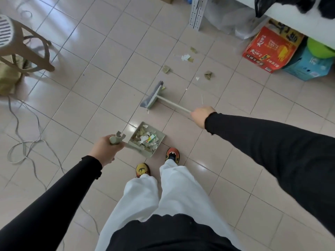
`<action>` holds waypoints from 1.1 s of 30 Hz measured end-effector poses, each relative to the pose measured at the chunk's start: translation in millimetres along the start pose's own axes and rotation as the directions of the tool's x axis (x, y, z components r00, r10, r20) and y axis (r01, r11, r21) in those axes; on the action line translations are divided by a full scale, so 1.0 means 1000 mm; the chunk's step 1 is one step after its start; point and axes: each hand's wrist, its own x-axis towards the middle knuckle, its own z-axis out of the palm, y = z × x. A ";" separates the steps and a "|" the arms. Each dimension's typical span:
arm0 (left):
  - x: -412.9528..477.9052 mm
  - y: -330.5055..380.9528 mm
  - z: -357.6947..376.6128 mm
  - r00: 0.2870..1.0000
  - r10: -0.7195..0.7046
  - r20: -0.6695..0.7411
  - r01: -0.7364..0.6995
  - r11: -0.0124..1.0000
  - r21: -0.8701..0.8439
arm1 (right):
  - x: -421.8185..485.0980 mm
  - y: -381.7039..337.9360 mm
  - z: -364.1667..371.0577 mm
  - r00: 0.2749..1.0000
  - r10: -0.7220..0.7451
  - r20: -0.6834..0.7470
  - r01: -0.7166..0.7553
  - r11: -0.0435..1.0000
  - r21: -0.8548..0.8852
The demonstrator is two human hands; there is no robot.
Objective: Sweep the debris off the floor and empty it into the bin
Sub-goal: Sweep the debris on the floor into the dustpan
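Observation:
My left hand (107,149) grips the top of the pale green dustpan's handle (116,139). The dustpan (159,137) rests on the tiled floor just ahead of my feet and holds a heap of paper scraps (147,137). My right hand (201,116) is closed on the pale green broom's stick (172,104). The broom head (152,96), with grey bristles, touches the floor a little beyond the dustpan. Loose debris lies farther out: white paper bits (185,57) and several dry green leaf pieces (166,69) (208,75). No bin is in view.
A plastic stool (23,49) stands at the left with a sack (9,80) beneath it. Grey cables (23,142) trail over the floor on the left. A red carton (270,49) and a blue box (306,67) sit under a white shelf at the right.

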 end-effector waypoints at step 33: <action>0.062 0.006 -0.082 0.995 0.071 0.072 -0.079 0.990 0.114 | -0.068 -0.158 0.061 0.936 0.185 0.299 -0.351 0.429 0.832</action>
